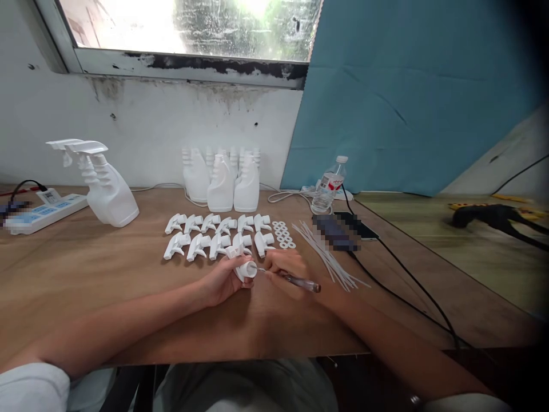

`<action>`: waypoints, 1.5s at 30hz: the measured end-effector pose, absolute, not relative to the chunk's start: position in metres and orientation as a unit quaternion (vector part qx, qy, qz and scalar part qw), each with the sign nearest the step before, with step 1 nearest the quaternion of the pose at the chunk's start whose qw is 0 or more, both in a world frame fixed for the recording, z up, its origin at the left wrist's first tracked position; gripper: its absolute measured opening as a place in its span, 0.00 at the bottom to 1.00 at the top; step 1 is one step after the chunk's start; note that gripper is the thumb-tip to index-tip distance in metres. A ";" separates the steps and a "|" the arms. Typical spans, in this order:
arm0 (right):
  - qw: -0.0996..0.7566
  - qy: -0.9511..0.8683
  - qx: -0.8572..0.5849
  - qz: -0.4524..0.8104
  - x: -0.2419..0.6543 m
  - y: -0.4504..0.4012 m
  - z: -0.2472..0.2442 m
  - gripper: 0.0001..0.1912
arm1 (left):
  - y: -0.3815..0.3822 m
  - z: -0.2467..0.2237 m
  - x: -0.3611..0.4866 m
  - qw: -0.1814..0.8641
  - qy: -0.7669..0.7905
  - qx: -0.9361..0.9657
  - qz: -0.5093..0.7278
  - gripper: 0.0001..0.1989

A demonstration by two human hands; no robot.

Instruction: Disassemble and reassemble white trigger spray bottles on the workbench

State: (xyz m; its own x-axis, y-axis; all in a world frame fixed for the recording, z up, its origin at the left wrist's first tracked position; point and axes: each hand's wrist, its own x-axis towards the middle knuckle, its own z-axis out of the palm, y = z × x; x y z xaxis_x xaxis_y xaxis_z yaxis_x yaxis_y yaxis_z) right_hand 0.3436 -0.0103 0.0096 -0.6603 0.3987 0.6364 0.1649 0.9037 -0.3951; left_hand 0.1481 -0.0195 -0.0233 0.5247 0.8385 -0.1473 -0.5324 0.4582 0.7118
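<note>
My left hand [223, 281] is wrapped round a white spray head [247, 270], its round collar turned to the right. In my right hand [288, 265] is a screwdriver [305, 283] with a translucent brownish handle; its thin shaft points left, with the tip at the collar's opening. Just beyond my hands, white spray heads [198, 247] lie in two rows on the brown table. Beside them, to the right, is a small group of white rings [282, 234]. Thin white tubes [328, 254] lie fanned out right of my right hand.
White bottles [221, 186] without heads stand by the wall. Bottles with spray heads [112, 191] stand at the left, near a power strip [47, 214]. A clear water bottle [328, 189], a dark phone [358, 225] and black cables [403, 294] are on the right.
</note>
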 end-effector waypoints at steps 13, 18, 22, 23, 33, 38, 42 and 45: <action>0.433 -0.761 -0.263 0.405 0.333 -0.021 0.004 0.15 | -0.021 -0.021 0.144 0.815 0.266 0.319 0.404 0.12; 0.413 -0.675 -0.251 0.558 0.330 -0.024 0.006 0.14 | -0.023 -0.018 0.143 0.822 0.263 0.332 0.381 0.13; 0.418 -0.653 -0.232 0.587 0.327 -0.025 0.007 0.14 | -0.021 -0.018 0.141 0.842 0.239 0.322 0.361 0.11; 0.418 -0.652 -0.228 0.590 0.327 -0.025 0.007 0.15 | -0.019 -0.019 0.141 0.847 0.231 0.321 0.356 0.10; 0.382 -0.871 -0.157 0.266 0.330 -0.027 0.004 0.09 | -0.016 -0.021 0.140 0.852 0.224 0.289 0.374 0.07; 0.402 -0.911 -0.062 0.063 0.326 -0.018 0.005 0.05 | -0.015 -0.021 0.141 0.855 0.223 0.277 0.378 0.08; 0.370 -0.927 -0.030 -0.044 0.327 -0.013 0.004 0.06 | -0.013 -0.023 0.141 0.862 0.213 0.252 0.385 0.08; 0.351 -0.932 -0.030 -0.084 0.329 -0.013 0.003 0.06 | -0.012 -0.024 0.141 0.865 0.211 0.240 0.387 0.09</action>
